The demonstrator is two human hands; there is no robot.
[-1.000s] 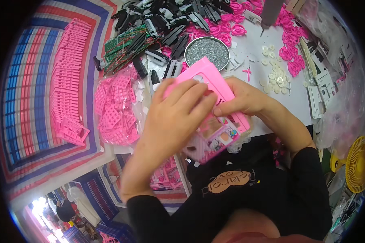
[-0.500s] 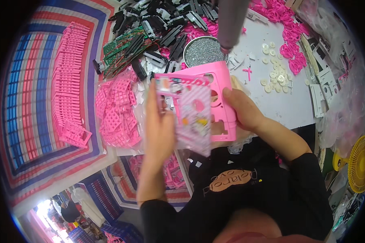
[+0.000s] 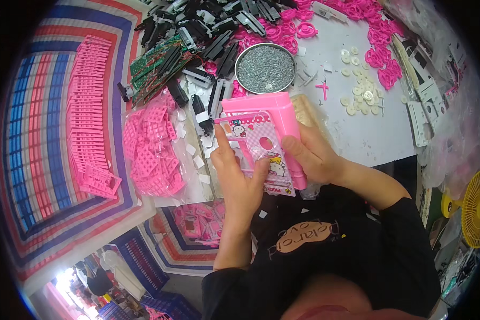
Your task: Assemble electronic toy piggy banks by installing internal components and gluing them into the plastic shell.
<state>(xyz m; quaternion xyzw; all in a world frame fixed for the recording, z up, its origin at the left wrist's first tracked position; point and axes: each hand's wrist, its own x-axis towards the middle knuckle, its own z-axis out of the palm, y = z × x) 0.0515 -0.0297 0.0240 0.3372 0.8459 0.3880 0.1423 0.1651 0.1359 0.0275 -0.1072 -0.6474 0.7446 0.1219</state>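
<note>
My right hand (image 3: 316, 156) grips the right side of a pink plastic housing (image 3: 285, 114), held tilted above the near edge of the worktable. In my left hand (image 3: 239, 184) is a flat panel (image 3: 257, 140) printed with cartoon figures and a checked pattern. The panel lies over the housing's left part, with my left thumb on its face and the fingers along its left edge. Whether the panel is seated in the housing or only rests against it, I cannot tell. Just beyond the housing stands a round metal bowl (image 3: 265, 68) full of small screws.
Black slotted parts (image 3: 216, 45) and green circuit boards (image 3: 149, 72) are heaped at the back left. A bag of pink grid pieces (image 3: 152, 154) lies at left, beside a long stack of pink frames (image 3: 89, 106). White discs (image 3: 364, 90) and pink rings (image 3: 381, 58) lie at right.
My left hand has moved right, bringing the printed panel closer over the pink housing. The housing now shows less of its open face. The grey tool hanging over the bowl has left the view.
</note>
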